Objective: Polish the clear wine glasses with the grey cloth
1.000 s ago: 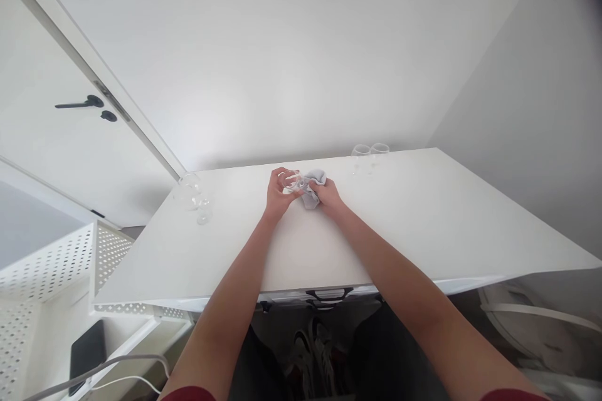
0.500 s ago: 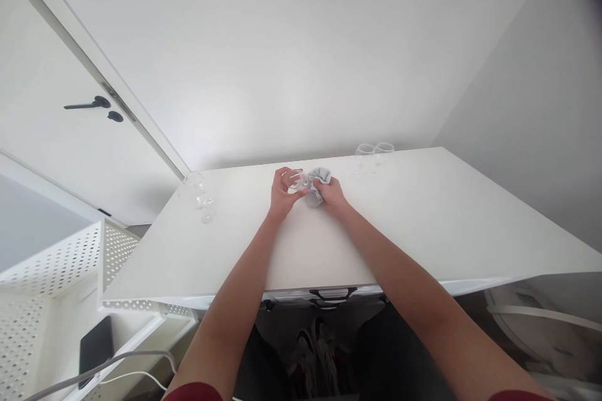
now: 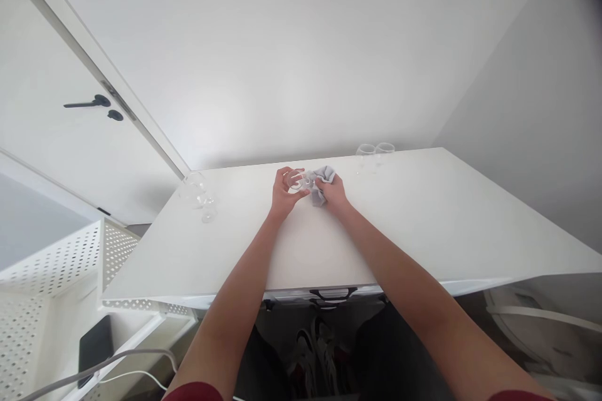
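Over the far middle of a white table (image 3: 423, 225), my left hand (image 3: 282, 194) is closed round a small clear glass (image 3: 295, 180), its rim showing between the fingers. My right hand (image 3: 333, 193) is closed on a grey cloth (image 3: 323, 175) bunched against the glass. Both arms reach forward from the table's near edge.
A clear stemmed glass (image 3: 194, 190) and another glass piece (image 3: 207, 207) stand at the table's far left. Two more clear glasses (image 3: 374, 154) stand at the back right by the wall. A white perforated shelf unit (image 3: 51, 263) lies to the left, and a door with a black handle (image 3: 87, 102) is behind it.
The cloth has shifted slightly to the right against the glass as my right hand turned it. My left hand stays closed round the glass. The view drifted a little.
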A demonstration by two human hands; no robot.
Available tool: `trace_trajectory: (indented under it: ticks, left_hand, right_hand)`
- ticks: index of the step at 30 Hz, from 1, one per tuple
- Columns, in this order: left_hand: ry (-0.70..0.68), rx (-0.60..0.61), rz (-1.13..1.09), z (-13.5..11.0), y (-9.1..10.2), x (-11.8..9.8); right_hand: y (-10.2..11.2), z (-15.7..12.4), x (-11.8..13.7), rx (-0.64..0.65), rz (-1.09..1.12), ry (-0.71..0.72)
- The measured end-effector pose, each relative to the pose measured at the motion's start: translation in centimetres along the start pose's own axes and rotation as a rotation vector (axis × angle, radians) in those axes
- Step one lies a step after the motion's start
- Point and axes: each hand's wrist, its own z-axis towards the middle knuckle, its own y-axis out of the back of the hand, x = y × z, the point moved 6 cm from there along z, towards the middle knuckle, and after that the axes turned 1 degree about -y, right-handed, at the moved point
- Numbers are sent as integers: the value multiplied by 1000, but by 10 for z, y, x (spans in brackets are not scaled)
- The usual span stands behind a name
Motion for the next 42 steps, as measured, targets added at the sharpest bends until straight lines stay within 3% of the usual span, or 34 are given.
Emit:
trace_trajectory:
  ticks: [4, 10, 14, 21, 24, 29, 32, 36, 42]
  left_hand:
    - [6, 5, 24, 0, -1, -1]
    - [21, -7, 13, 0, 1, -2]
    - [22, -14, 8, 0, 1, -2]
    - [47, -128, 33, 1, 13, 7]
    - [82, -189, 97, 1, 20, 14]
    - [143, -284, 192, 0, 30, 22]
    - [164, -272, 210, 0, 31, 25]
    - [162, -228, 178, 1, 28, 26]
    - [168, -157, 155, 2, 22, 26]
  right_hand:
    - [11, -1, 5, -105, -34, 26]
    - [-3, -1, -3, 86, -7, -68]
    - [5, -1, -1, -22, -62, -29]
    - [23, -2, 6, -245, -98, -126]
    - [13, -5, 14, -98, -312, -21]
    - [-30, -30, 24, 401, -742, 388]
    - [-47, -47, 21, 641, -963, 492]
    - [-51, -56, 17, 697, -1231, 494]
    - [-56, -59, 13, 630, -1446, 448]
